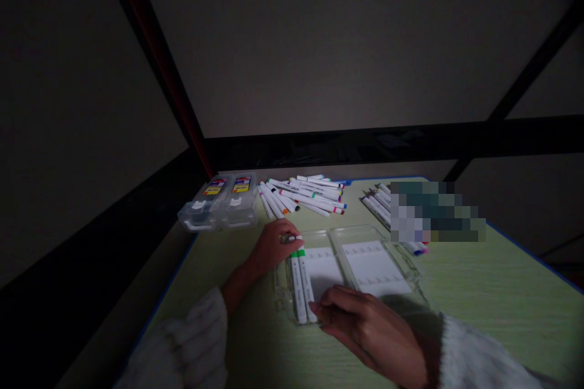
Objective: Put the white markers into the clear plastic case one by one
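The right hand's [367,319] fingers bend together by the near ends of two green-banded markers [303,285]; whether they pinch, I cannot tell. These lie under both hands' fingers in an open clear case [374,264]. The left hand [275,242] curls its fingers over the far ends, grip unclear. Beyond its fingertips are a marker pile [310,194] and, farther left, clear boxes [238,209].

There are two hands [376,328], two green-banded markers [298,289], one open clear case [338,252], two closed cases [238,211], two marker piles [314,196], one table [493,292]
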The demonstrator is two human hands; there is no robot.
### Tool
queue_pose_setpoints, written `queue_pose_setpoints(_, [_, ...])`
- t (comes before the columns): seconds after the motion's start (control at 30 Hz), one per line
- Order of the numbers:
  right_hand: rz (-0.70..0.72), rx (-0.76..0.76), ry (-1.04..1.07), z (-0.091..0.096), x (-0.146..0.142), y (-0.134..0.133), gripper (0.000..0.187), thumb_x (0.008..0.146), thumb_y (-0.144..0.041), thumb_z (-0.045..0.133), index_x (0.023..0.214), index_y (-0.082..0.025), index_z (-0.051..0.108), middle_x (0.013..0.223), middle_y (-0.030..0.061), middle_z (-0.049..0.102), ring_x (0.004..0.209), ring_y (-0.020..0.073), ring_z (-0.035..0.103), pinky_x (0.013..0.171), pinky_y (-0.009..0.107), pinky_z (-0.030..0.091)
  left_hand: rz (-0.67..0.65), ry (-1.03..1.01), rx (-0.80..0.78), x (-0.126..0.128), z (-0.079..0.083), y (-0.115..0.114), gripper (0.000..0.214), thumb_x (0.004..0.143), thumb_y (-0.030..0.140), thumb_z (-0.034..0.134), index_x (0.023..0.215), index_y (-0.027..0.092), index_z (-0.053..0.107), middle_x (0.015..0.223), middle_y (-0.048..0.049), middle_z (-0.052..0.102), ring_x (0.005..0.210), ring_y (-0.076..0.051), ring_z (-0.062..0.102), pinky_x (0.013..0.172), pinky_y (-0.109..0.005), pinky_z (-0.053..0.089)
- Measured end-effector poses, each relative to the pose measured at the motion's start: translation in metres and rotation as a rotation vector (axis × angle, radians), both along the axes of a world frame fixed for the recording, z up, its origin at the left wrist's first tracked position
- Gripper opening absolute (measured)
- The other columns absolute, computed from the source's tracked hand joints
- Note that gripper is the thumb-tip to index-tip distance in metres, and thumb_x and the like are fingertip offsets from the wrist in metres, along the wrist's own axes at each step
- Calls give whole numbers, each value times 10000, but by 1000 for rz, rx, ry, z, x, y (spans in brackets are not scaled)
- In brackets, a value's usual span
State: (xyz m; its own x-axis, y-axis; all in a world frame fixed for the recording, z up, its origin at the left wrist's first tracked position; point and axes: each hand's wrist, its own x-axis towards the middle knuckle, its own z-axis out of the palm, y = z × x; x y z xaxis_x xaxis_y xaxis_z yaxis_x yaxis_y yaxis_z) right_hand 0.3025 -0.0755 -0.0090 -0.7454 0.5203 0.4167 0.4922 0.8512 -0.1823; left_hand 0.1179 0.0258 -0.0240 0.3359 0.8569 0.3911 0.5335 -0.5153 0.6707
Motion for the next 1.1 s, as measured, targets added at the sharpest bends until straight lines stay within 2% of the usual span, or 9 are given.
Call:
queue_pose_setpoints(0.23, [-3, -45, 4, 1, -1, 0, 195, 852, -152, 403, 849, -133, 598, 738, 36, 563, 666, 142, 538, 573, 240, 443, 13, 3, -20, 0, 1, -1, 27, 604, 142, 627, 627, 134, 617, 688, -31, 614, 660, -125, 563, 648, -238, 431])
queue_pose_setpoints(0.6, [-19, -86, 14, 0, -2, -1, 268, 880, -175, 349, 733, -155, 573, 708, 23, 543, 648, 130, 509, 575, 243, 407, 2, 0, -18, 1, 1, 0, 26, 590, 128, 632, 611, 123, 616, 679, -42, 617, 652, -131, 565, 638, -243, 435])
queue_pose_setpoints(0.7, [-21, -85, 20, 2, -2, -1, 271, 884, -191, 341, 760, -152, 578, 712, 24, 549, 643, 126, 506, 557, 236, 400, 6, -9, -28, 1, 1, 1, 37, 582, 130, 643, 609, 118, 621, 674, -46, 620, 646, -131, 568, 633, -240, 435])
queue_pose_setpoints(0.83, [-30, 13, -5, 2, -2, -1, 292, 893, -196, 319, 785, -162, 589, 685, 18, 551, 613, 122, 502, 543, 241, 388, 20, -8, -28, 1, 3, 0, 44, 580, 131, 646, 619, 130, 625, 673, -35, 620, 644, -123, 564, 629, -232, 432])
queue_pose_setpoints(0.97, [-86, 105, -14, -3, -4, -2, 319, 892, -182, 333, 683, -174, 574, 628, -2, 538, 571, 120, 496, 515, 258, 353, 78, -6, -27, 1, 4, -1, 108, 552, 128, 660, 652, 136, 621, 695, -29, 619, 655, -125, 561, 617, -230, 425])
queue_pose_setpoints(1.1, [-104, 169, 9, -5, -5, -2, 341, 898, -191, 328, 646, -180, 557, 584, -16, 518, 544, 117, 488, 501, 267, 324, 65, -18, -29, 2, 4, -1, 71, 559, 139, 654, 606, 139, 601, 666, -19, 609, 645, -122, 553, 607, -226, 419])
